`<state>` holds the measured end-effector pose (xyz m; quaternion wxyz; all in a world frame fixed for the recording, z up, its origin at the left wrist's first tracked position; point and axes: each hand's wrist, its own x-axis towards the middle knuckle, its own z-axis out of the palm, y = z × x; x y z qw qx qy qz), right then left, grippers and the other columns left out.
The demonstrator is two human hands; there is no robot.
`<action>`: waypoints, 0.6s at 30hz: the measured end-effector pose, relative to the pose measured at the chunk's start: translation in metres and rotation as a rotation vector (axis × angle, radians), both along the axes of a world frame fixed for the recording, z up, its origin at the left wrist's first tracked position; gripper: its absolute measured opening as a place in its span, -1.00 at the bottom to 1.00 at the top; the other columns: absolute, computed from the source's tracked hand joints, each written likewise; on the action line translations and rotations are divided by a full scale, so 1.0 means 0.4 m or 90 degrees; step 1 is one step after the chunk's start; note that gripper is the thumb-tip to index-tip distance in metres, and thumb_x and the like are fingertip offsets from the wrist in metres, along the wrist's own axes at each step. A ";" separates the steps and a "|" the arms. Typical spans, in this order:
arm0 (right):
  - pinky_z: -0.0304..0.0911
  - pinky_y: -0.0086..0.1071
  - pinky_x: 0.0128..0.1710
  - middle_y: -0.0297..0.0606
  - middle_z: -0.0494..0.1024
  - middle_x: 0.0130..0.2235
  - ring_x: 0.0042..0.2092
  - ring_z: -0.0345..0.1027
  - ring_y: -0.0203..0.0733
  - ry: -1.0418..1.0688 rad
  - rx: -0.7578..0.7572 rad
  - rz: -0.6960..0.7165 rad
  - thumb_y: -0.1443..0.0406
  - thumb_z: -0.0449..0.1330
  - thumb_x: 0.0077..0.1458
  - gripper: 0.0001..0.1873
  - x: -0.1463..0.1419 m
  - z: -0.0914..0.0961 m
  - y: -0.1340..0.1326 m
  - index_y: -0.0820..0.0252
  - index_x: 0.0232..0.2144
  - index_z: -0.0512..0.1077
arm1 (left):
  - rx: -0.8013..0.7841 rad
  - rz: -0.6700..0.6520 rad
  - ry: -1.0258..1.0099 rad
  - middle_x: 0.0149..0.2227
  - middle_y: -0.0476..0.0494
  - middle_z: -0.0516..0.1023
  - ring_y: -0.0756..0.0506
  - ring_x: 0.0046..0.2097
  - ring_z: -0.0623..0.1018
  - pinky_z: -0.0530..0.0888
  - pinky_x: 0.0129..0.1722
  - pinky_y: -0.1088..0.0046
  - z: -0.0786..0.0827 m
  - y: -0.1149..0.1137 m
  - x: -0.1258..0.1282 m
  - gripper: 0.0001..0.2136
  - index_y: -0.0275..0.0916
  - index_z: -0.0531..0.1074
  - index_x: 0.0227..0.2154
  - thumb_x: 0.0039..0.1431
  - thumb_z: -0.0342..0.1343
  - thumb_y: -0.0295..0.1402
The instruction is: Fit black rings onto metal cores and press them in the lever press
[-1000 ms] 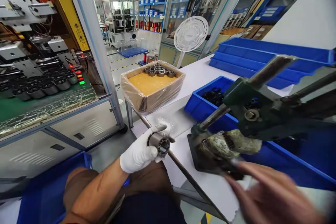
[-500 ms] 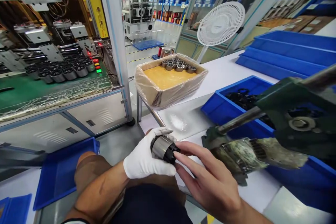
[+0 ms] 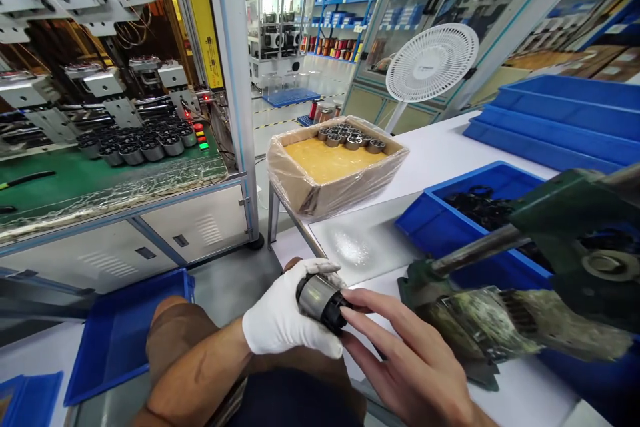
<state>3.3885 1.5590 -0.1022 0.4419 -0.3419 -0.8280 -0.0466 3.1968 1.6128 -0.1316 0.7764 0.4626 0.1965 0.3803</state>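
Observation:
A grey metal motor stator core (image 3: 320, 296) with black plastic end caps lies tilted between my hands, above my lap. My left hand (image 3: 280, 317), in a white glove, is wrapped around its metal body from the left. The bare fingertips of my right hand (image 3: 405, 347) are closed on the black end cap (image 3: 334, 315) at its right end. Part of the core's far side is hidden by the glove.
A plastic-wrapped carton (image 3: 325, 197) with similar cores stands on the white table ahead. To the right are a green hand press (image 3: 450, 327) and a blue bin (image 3: 430, 213) of black parts. A fan (image 3: 433, 63) stands behind. On the left is a machine bench (image 3: 115, 183).
The view has shifted, so everything sits slightly lower and further right. Both hands keep their hold on the stator core, with almost no change in grip.

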 end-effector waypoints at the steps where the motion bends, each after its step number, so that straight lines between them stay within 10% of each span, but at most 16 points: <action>1: 0.30 -0.37 0.07 0.03 0.42 0.05 0.12 0.32 -0.23 0.002 0.002 0.004 0.63 0.22 0.09 -0.65 0.000 0.000 0.000 0.45 -0.05 0.45 | 0.001 0.003 0.007 0.01 -0.12 0.46 -0.08 0.00 0.48 0.35 0.10 0.38 0.001 0.000 -0.001 -0.09 -0.15 0.35 0.10 -0.46 0.58 -0.43; 18: 0.42 -0.38 -0.06 0.00 0.48 0.05 0.02 0.45 -0.14 -0.109 0.083 0.020 0.52 0.26 0.10 -0.63 0.023 -0.056 0.031 0.40 -0.01 0.49 | 0.078 0.091 0.124 0.00 -0.32 0.39 -0.07 -0.16 0.41 0.41 -0.10 0.33 0.016 -0.033 0.001 -0.30 -0.35 0.35 0.07 -0.19 0.43 -0.31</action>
